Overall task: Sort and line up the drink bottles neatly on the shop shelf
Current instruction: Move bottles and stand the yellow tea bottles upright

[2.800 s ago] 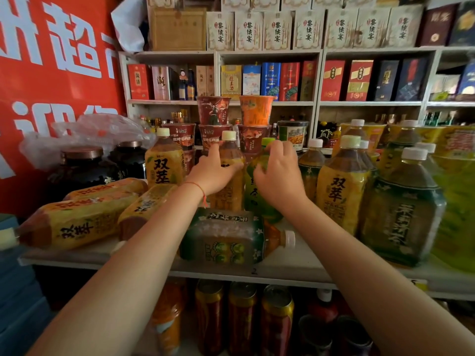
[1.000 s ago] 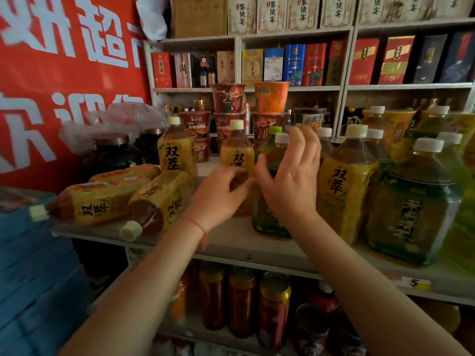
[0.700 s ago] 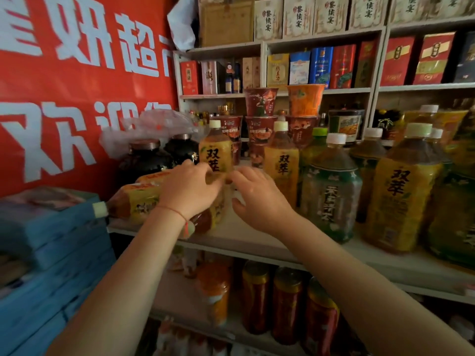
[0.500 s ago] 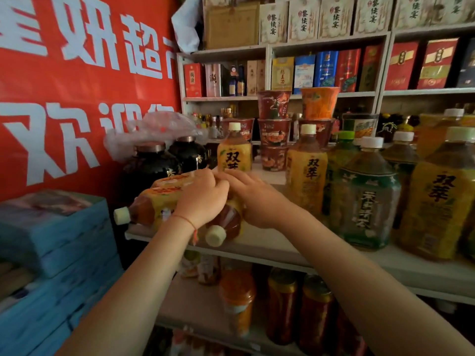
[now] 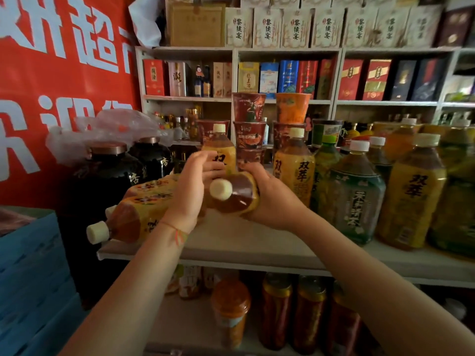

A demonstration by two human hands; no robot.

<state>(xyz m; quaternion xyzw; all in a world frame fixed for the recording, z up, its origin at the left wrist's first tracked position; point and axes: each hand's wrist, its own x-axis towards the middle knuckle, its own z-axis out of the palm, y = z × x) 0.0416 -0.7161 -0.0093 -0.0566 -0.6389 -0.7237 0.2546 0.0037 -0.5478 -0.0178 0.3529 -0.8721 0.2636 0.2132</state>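
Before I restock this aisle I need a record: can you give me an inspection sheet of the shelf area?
Surface: pale shelf board, front strip bare.
Job's things: yellow-label tea bottle held tilted, cap toward the camera; lying bottles at left; upright bottles at right.
Clutter: stacked noodle cups, dark jars.
Hands: left hand and right hand both grip the bottle.
Cables: nothing seen.
Surroundings: red banner, boxed goods behind.
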